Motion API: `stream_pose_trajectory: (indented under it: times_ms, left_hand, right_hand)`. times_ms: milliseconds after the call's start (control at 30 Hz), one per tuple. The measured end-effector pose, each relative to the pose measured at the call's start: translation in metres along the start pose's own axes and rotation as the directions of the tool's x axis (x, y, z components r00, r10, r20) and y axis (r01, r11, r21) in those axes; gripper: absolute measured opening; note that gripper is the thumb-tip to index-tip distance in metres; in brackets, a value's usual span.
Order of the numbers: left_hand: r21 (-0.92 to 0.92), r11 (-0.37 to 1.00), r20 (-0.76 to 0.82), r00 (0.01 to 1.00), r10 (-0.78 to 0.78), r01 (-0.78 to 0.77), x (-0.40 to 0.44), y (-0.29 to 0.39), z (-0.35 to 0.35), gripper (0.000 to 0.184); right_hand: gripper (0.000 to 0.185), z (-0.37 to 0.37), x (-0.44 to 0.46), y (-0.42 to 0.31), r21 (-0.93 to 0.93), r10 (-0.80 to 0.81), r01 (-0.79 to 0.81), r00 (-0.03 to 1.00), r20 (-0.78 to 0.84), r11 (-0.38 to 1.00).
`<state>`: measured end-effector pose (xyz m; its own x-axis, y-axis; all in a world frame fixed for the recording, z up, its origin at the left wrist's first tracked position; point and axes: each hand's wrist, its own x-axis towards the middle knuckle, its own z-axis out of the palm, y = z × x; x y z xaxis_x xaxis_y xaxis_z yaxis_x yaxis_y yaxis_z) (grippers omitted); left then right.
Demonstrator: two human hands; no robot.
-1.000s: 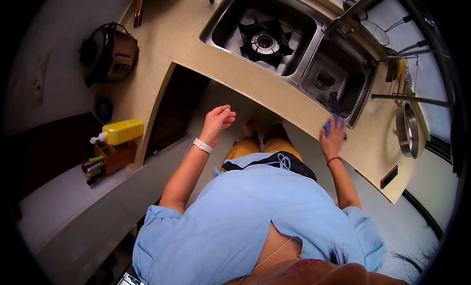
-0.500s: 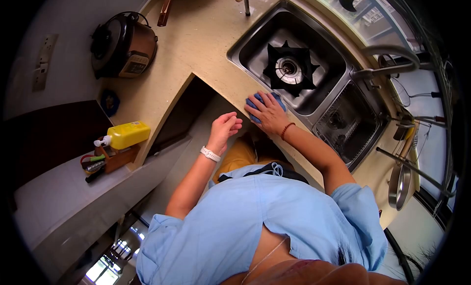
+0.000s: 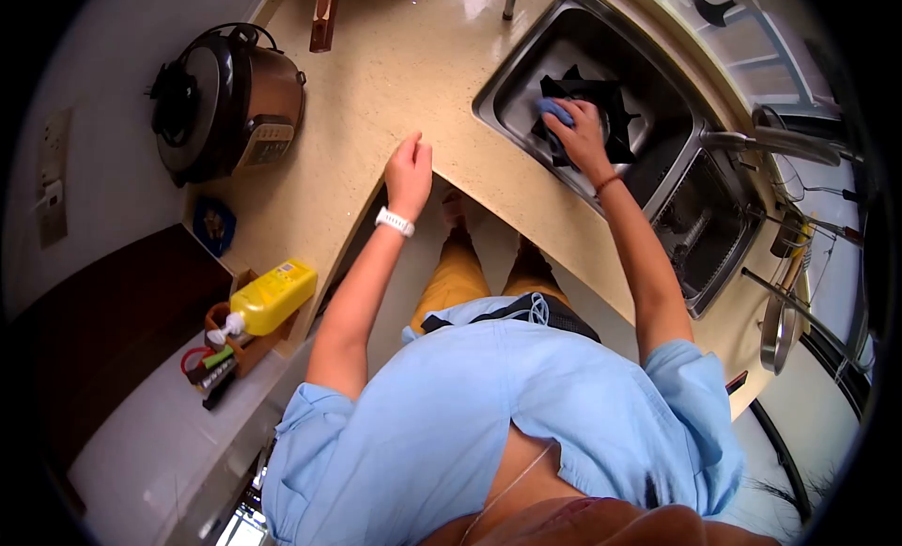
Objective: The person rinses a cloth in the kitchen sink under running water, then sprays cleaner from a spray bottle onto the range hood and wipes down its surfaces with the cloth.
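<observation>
Right hand (image 3: 583, 137), holding blue cloth (image 3: 555, 111), moved off tabletop (image 3: 366, 123) into sink (image 3: 517, 100), 1 o'clock; work's there now. Left hand (image 3: 410, 177), 11 o'clock: can't tell grip.

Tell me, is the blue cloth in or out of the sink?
In: the right hand holds the blue cloth inside the larger basin.

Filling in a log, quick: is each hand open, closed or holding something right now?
Left hand: partly curled, nothing visible in it; open or closed cannot be told.
Right hand: closed on a blue cloth.
</observation>
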<state>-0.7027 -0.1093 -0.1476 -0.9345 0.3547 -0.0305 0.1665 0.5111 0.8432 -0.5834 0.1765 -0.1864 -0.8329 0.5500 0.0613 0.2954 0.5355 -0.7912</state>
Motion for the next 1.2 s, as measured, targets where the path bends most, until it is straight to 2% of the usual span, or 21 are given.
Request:
stream_pose_trajectory:
  times_ms: [133,200,400,467,533,567,600,633,700,733,767,800,867,900,933,967,1000,1033,1067,1133,1200]
  left_hand:
    - [0.266,0.932,0.082,0.969,0.231,-0.245,0.067,-0.016,0.009,0.03]
    - [0.321,0.889,0.137,0.945,0.298,-0.327,0.082,-0.026,0.009,0.03]
    - [0.547,0.64,0.225,0.831,0.509,-0.54,0.076,-0.047,0.028,0.042]
    - [0.557,0.624,0.251,0.827,0.503,-0.548,0.076,-0.044,0.026,0.046]
    - [0.569,0.606,0.269,0.822,0.502,-0.556,0.077,-0.041,0.027,0.049]
    - [0.578,0.598,0.272,0.822,0.501,-0.556,0.078,-0.038,0.026,0.05]
    - [0.588,0.595,0.27,0.826,0.494,-0.548,0.078,-0.038,0.028,0.052]
    - [0.589,0.597,0.261,0.827,0.498,-0.545,0.076,-0.037,0.028,0.052]
    - [0.574,0.607,0.275,0.828,0.489,-0.55,0.079,-0.036,0.027,0.05]
    - [0.58,0.602,0.27,0.827,0.493,-0.549,0.077,-0.034,0.026,0.05]
    - [0.581,0.606,0.28,0.833,0.478,-0.543,0.078,-0.031,0.025,0.051]
    - [0.581,0.612,0.29,0.839,0.46,-0.536,0.079,-0.03,0.026,0.052]
    - [0.588,0.607,0.288,0.84,0.459,-0.534,0.08,-0.031,0.026,0.053]
    - [0.602,0.602,0.296,0.847,0.442,-0.524,0.078,-0.031,0.028,0.053]
    - [0.615,0.593,0.307,0.851,0.426,-0.519,0.08,-0.03,0.026,0.054]
    - [0.606,0.601,0.321,0.852,0.413,-0.52,0.081,-0.033,0.025,0.054]
    - [0.598,0.603,0.329,0.848,0.417,-0.528,0.08,-0.033,0.026,0.054]
    - [0.612,0.603,0.334,0.859,0.389,-0.511,0.08,-0.034,0.027,0.054]
    - [0.623,0.605,0.338,0.868,0.363,-0.496,0.08,-0.034,0.029,0.054]
    - [0.589,0.63,0.324,0.862,0.389,-0.506,0.079,-0.035,0.03,0.051]
    - [0.624,0.602,0.321,0.866,0.382,-0.498,0.078,-0.037,0.03,0.054]
  right_hand:
    - [0.043,0.081,0.052,-0.025,0.074,0.2,-0.235,0.927,0.316,0.969]
    - [0.036,0.1,0.038,-0.016,-0.008,-0.073,0.079,0.948,0.31,0.997]
    - [0.036,0.0,-0.036,0.027,-0.067,0.24,-0.236,0.849,0.47,0.969]
    - [0.037,-0.046,-0.043,0.029,-0.518,0.475,-0.159,0.677,0.562,0.84]
    - [0.038,-0.078,-0.029,0.021,-0.729,0.6,0.035,0.541,0.589,0.684]
    - [0.04,-0.087,-0.015,0.043,-0.617,0.576,-0.185,0.624,0.527,0.765]
    - [0.042,-0.086,0.0,0.072,-0.272,0.624,-0.562,0.701,0.344,0.781]
    - [0.039,-0.088,0.031,0.072,-0.209,0.485,-0.451,0.86,0.156,0.867]
    - [0.034,-0.078,0.099,0.072,0.098,0.29,-0.284,0.955,-0.054,0.954]
    - [0.034,-0.069,0.139,0.088,0.06,0.263,-0.258,0.961,-0.09,0.964]
    - [0.033,-0.055,0.175,0.094,-0.169,-0.119,0.067,0.941,-0.318,0.983]
    - [0.033,-0.049,0.203,0.081,0.043,0.125,-0.118,0.964,-0.233,0.992]
    - [0.031,-0.008,0.246,0.087,-0.035,0.111,-0.128,0.947,-0.3,0.991]
    - [0.026,0.007,0.246,0.068,0.168,0.386,-0.381,0.922,0.003,0.909]
    - [0.023,0.064,0.247,0.095,-0.241,0.099,-0.233,0.881,-0.462,0.942]
    - [0.028,0.061,0.23,0.066,-0.037,0.342,-0.372,0.884,-0.32,0.928]
    - [0.033,0.07,0.21,0.075,-0.012,0.276,-0.295,0.906,-0.322,0.955]
    - [0.037,0.062,0.189,0.083,0.075,0.235,-0.227,0.965,-0.114,0.971]
    - [0.038,0.045,0.173,0.08,-0.081,0.105,-0.089,0.969,0.222,0.993]
    - [0.034,0.023,0.159,0.049,-0.21,-0.205,0.228,0.971,0.124,0.951]
    - [0.027,0.001,0.184,0.044,-0.602,-0.444,0.345,0.896,-0.019,0.72]
